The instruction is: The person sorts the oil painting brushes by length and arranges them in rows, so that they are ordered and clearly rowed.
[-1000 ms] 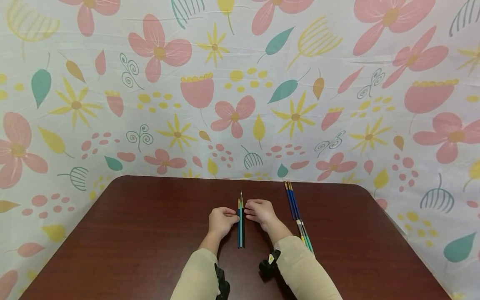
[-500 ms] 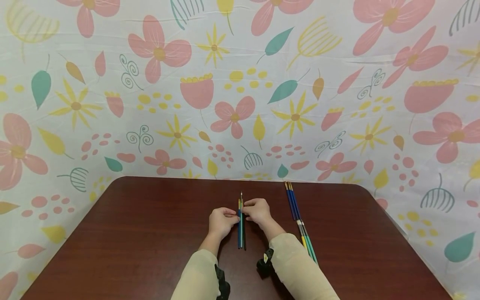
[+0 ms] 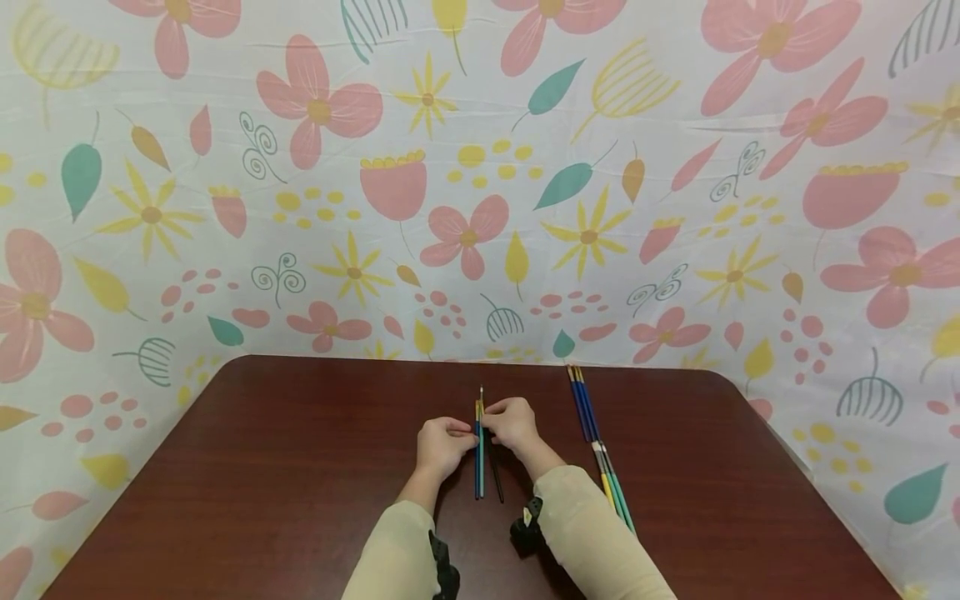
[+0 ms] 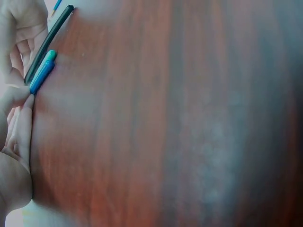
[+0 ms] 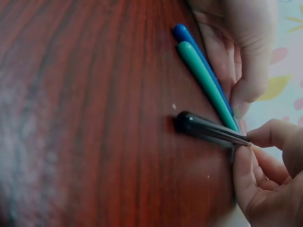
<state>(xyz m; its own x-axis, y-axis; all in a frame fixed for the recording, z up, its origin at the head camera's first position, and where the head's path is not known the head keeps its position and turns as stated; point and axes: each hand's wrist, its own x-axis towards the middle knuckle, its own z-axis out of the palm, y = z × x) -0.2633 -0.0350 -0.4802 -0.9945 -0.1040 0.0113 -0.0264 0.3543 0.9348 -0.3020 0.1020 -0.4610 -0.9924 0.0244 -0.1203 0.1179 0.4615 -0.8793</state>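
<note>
Three slim paintbrushes lie at the middle of the dark table, tips pointing away. My left hand is at their left side, thumb and fingers pinching the blue paintbrush. Beside the blue one, nearly parallel and close against it, lies the green paintbrush. My right hand pinches the black paintbrush between thumb and finger; its rear end angles right, apart from the other two. In the left wrist view the rear ends of the black, green and blue handles show.
Blue-handled paintbrushes lie at the table's back right. In line below them are paintbrushes with yellow and green handles, partly close to my right sleeve. A flower-patterned cloth stands behind the table.
My right hand has moved left to the black paintbrush and taken hold of it. The black handle's rear end has swung right, away from the green one. My left hand stays nearly still.
</note>
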